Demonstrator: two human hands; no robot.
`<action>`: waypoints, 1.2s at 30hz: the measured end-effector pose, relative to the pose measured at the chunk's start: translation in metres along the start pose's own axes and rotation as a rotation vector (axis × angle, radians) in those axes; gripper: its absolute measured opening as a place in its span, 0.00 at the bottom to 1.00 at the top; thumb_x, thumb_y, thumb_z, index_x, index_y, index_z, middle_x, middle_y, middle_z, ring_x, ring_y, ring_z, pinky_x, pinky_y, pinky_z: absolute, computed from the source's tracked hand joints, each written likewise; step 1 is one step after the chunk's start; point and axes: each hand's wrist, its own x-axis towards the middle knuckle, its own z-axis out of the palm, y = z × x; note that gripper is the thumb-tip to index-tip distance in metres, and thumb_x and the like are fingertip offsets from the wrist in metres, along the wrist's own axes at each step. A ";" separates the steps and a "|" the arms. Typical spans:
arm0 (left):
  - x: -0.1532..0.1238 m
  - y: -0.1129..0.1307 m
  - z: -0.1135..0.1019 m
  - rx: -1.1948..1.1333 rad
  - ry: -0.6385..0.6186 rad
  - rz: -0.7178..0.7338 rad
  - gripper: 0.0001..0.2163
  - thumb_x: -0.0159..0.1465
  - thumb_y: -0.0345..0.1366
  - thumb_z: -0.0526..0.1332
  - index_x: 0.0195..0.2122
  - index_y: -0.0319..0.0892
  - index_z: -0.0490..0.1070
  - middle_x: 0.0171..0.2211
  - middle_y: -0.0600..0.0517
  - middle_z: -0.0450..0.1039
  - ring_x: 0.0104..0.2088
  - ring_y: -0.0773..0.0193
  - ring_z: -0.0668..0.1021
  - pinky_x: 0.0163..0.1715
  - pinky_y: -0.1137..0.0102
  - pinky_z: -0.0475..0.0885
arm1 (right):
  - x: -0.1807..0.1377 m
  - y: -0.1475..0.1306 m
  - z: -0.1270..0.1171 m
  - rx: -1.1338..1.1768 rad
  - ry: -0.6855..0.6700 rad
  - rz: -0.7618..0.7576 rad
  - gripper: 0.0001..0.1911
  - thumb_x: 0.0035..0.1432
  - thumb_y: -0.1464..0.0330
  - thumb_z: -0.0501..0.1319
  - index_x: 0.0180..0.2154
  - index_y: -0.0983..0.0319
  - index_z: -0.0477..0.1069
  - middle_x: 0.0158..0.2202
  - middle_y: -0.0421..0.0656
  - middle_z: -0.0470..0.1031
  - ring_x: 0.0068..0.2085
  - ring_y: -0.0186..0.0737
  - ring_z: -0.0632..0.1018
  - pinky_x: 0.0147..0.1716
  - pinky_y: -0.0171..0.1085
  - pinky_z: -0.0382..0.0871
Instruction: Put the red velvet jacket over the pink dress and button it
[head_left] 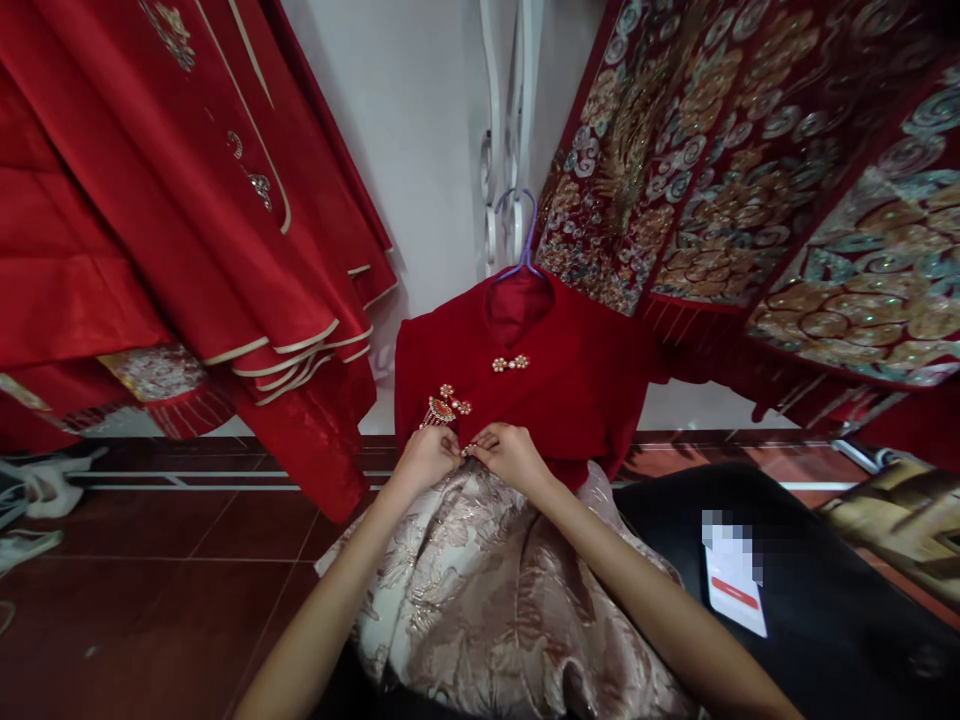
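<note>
A red jacket (577,380) hangs on a purple hanger (523,240) in front of me, over a pale pink brocade skirt (480,590). My left hand (427,457) and my right hand (510,455) meet at the jacket's lower front edge, fingers pinched together on a small pearl fastening. A red and gold tasselled brooch (444,407) sits just above my left hand. A pearl knot button (510,363) closes the jacket higher up, near the collar.
Red satin robes with cream trim (187,230) hang at the left. Heavily embroidered red and gold garments (757,170) hang at the right. A black surface (825,580) with a white card (735,585) lies at lower right. The floor is dark red tile (150,600), with white shoes (37,490) at far left.
</note>
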 end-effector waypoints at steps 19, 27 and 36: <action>0.000 -0.003 0.000 0.149 0.101 -0.014 0.01 0.51 0.30 0.63 0.24 0.40 0.74 0.25 0.49 0.78 0.29 0.61 0.79 0.31 0.71 0.68 | -0.009 -0.002 0.012 -0.206 0.083 -0.143 0.02 0.56 0.72 0.61 0.33 0.62 0.72 0.33 0.43 0.75 0.33 0.37 0.77 0.35 0.34 0.71; -0.001 -0.011 -0.014 0.008 -0.028 0.074 0.11 0.47 0.29 0.67 0.32 0.40 0.71 0.29 0.51 0.77 0.31 0.63 0.78 0.31 0.72 0.70 | -0.023 -0.004 -0.020 -0.082 -0.066 -0.051 0.09 0.57 0.69 0.61 0.40 0.61 0.74 0.36 0.44 0.79 0.34 0.38 0.79 0.34 0.35 0.74; -0.005 -0.005 -0.013 0.119 -0.065 0.110 0.08 0.51 0.38 0.67 0.31 0.43 0.75 0.29 0.52 0.77 0.31 0.63 0.77 0.31 0.72 0.68 | -0.028 -0.015 -0.032 0.030 -0.017 -0.006 0.09 0.56 0.69 0.60 0.40 0.63 0.73 0.32 0.43 0.78 0.35 0.36 0.79 0.34 0.34 0.74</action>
